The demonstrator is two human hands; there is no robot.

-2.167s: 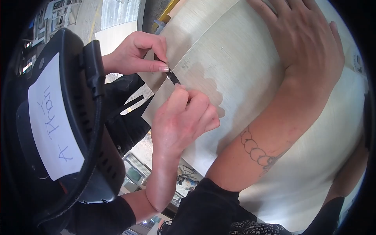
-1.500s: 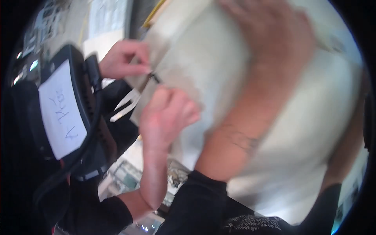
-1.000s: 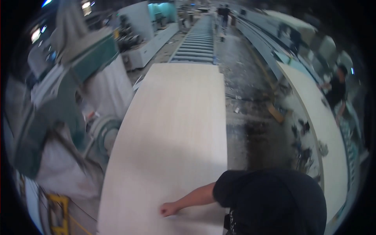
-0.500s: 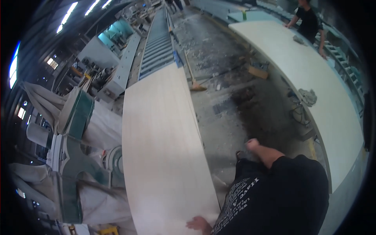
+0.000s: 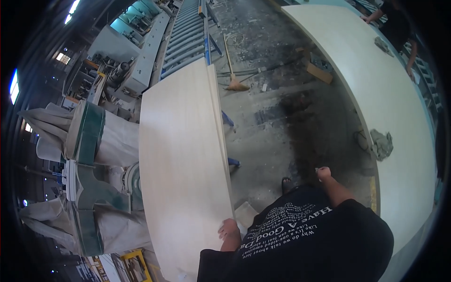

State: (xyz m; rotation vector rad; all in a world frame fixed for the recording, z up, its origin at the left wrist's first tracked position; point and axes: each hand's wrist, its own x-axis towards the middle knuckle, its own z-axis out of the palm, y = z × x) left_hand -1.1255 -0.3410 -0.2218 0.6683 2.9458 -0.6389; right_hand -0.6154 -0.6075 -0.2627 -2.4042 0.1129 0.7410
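My left hand (image 5: 229, 229) rests at the near right edge of a long pale wooden panel (image 5: 183, 155), fingers lying on its surface. The panel lies flat on my left, and a second board edge shows beneath it along the right side. My right hand (image 5: 323, 173) hangs over the floor between the two work surfaces, closed. A small pale bit shows at its fingertips, too small to name. To the right stands another long pale panel (image 5: 347, 51) with a crumpled grey cloth (image 5: 382, 144) on its near edge.
Beyond the left panel runs a blue roller conveyor (image 5: 184, 42). A broom (image 5: 235, 83), cables and a cardboard box (image 5: 319, 73) lie on the floor. A green machine with fabric bags (image 5: 88, 136) stands at left. Across the right panel, a person in dark clothing (image 5: 394, 26) works.
My left hand has shifted forward along the panel's right edge. My body has turned and moved forward, bringing the conveyor and broom nearer. My right hand stays closed.
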